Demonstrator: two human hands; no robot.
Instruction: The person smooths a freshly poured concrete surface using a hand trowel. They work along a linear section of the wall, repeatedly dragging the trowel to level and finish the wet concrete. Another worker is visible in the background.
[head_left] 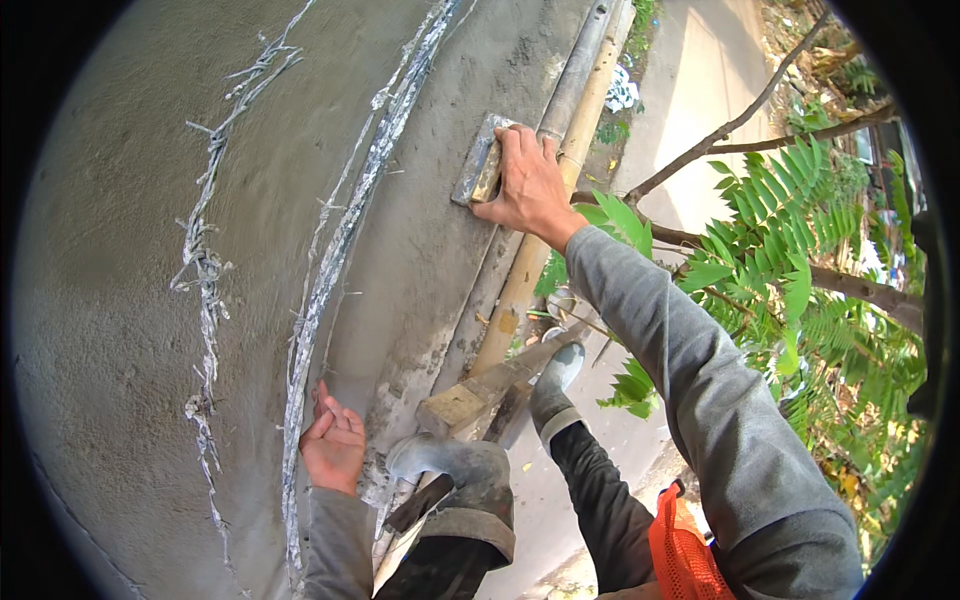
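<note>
**Right hand (pixel 530 183) wrapped round a plastering float (pixel 471 168)**

The float is a small rectangular tool: a flat grey plate, smeared with cement, carrying a worn, yellowish-brown handle (pixel 488 173). It appears to lie against the grey cement surface (pixel 420 260), near the edge, just beside a pair of poles (pixel 600 80).

The right hand's grip is closed around the handle — fingers over its far end, thumb along the near one. The left hand (pixel 333 445) is half open, fingers loosely curled, palm partly showing, with nothing visible in it. It sits just beside the thicker of the wire bundles (pixel 368 180); whether it touches that bundle or the cement, I cannot tell.

Counted up: one float; two long wire bundles, the thicker one whitish and the other knotted and twisted; two poles lying side by side, one grey, one tan; and two grey boots (pixel 470 485) — one near the left hand, the other farther right. A squared timber (pixel 455 405) ends between the boots. An orange mesh garment (pixel 685 550) shows at the lower edge, with green leaves (pixel 750 250) right of the sleeved right arm.
</note>
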